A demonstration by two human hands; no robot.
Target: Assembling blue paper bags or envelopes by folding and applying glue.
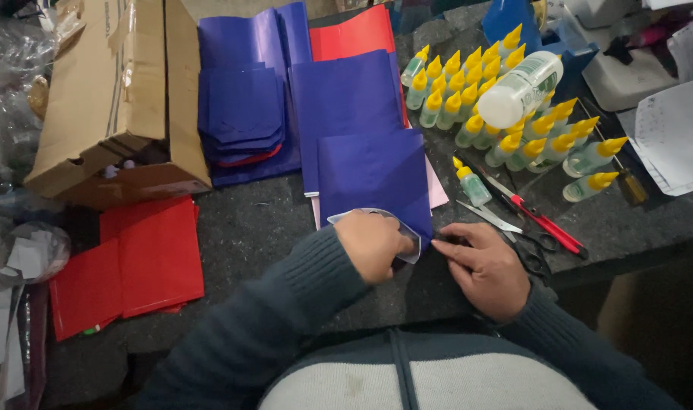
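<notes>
My left hand (373, 244) presses down on the near edge of a blue paper sheet (373, 175), where a pale curved template or flap (403, 228) shows under my fingers. My right hand (484, 266) pinches the sheet's near right corner with thumb and forefinger. The sheet lies on a dark stone worktop (263, 228), on top of a pinkish sheet. Both sleeves are dark knit.
More blue sheets (244, 106) and a red sheet (354, 34) lie farther back. Red sheets (134, 262) sit at left, below a cardboard box (126, 99). Several yellow-capped glue bottles (506, 114), a big white bottle (521, 89) and red-handled scissors (540, 224) lie at right.
</notes>
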